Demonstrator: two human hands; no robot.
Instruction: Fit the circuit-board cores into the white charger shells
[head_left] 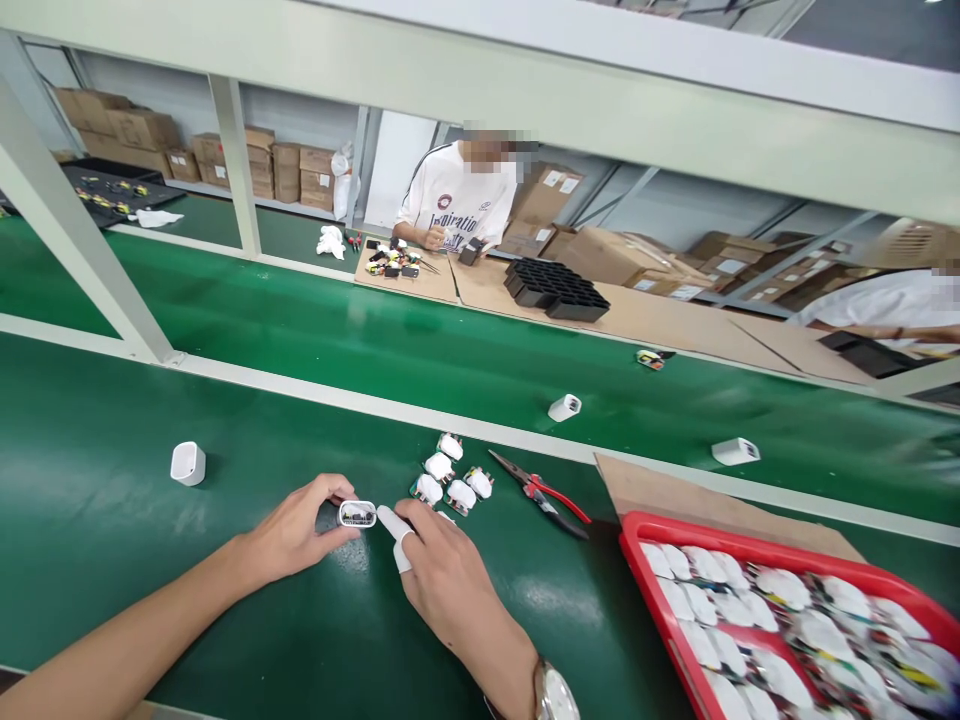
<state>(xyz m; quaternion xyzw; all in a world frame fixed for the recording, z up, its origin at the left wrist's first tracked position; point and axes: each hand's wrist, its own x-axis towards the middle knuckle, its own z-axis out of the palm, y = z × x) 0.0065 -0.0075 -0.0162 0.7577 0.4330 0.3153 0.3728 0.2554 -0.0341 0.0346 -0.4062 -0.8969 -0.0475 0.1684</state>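
Note:
My left hand (304, 530) is closed around a small white plastic housing (358, 524), its opening facing me. Dark and yellow electronic parts show inside the opening. My right hand (442, 560), with white finger cots on two fingers, is at the housing's right side. One covered fingertip is at or very near the rim, and I see nothing held in this hand. Just beyond it lie several white-topped circuit assemblies (439, 466). Red-and-black long-nose pliers (536, 490) rest to their right. Another white housing (187, 464) stands on the green bench to the left.
A red tray (652, 610) full of white-topped assemblies sits on cardboard (720, 500) at right. Two white housings, one nearer (564, 407) and one farther right (735, 452), lie on the green belt (450, 350). Across it, a person (465, 200) handles parts beside black trays (555, 288).

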